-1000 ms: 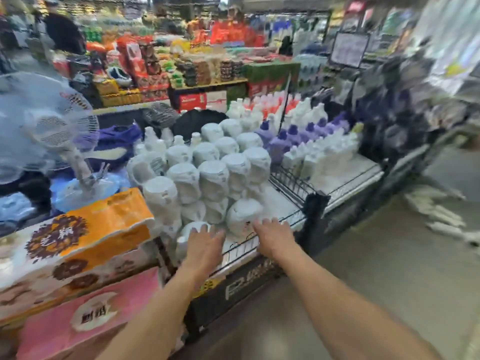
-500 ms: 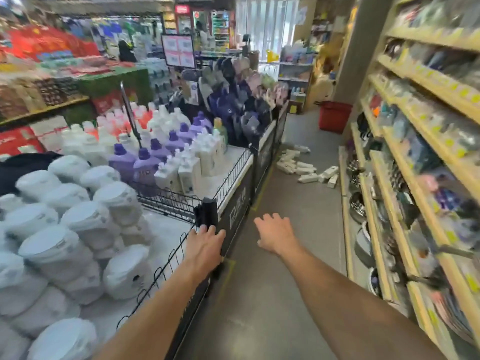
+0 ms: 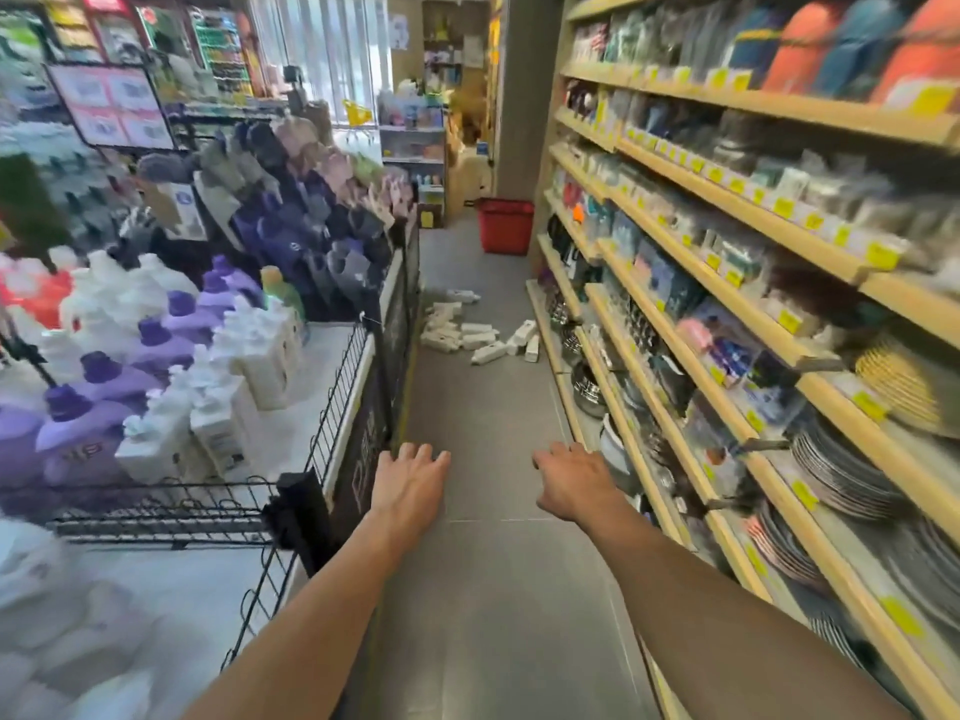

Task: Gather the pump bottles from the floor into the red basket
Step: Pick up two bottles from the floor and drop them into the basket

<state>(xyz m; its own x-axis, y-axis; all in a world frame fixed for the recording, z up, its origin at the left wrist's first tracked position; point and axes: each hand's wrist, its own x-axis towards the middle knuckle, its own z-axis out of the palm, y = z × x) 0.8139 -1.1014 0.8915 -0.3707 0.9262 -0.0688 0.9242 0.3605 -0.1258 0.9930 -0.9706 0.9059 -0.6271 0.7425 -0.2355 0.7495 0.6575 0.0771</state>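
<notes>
Grey floor [image 3: 483,563] tiles run down a narrow shop aisle. Nearest, two bare arms reach forward. The left hand [image 3: 410,480] is at about 11 o'clock and the right hand [image 3: 569,483] at about 1 o'clock. Both are palm down with loosely spread fingers and hold nothing.

At 9 o'clock a wire-fenced tabletop [image 3: 332,387] carries white and purple bottles [image 3: 156,376]; its near part is blurred. At 3 o'clock the wooden shelves [image 3: 727,314] hold plates and packets, smeared and cut off by the frame.

Farther, at 12 o'clock, the white pump bottles [image 3: 467,335] lie scattered on the floor, too small to count. Beyond them the red basket [image 3: 506,226] stands on the floor, just beside the shelves' end.
</notes>
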